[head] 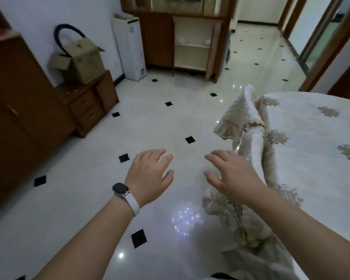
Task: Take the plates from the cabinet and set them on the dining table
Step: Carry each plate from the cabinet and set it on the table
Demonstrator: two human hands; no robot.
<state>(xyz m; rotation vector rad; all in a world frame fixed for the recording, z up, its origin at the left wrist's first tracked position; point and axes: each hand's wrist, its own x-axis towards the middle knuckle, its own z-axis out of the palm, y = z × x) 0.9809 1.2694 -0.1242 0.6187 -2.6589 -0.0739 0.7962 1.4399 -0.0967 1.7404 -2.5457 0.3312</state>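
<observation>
Head view: draped chair point(249, 122) beside table point(311, 128); cabinet point(192, 55) beyond.

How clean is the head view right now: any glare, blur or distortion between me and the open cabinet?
Head view: lights reflect as a ring of bright dots on the glossy floor; the wide lens bends the door frames at right; the cabinet is far and soft, its white items too small to identify; the left hand and right hand look fairly sharp.
</observation>
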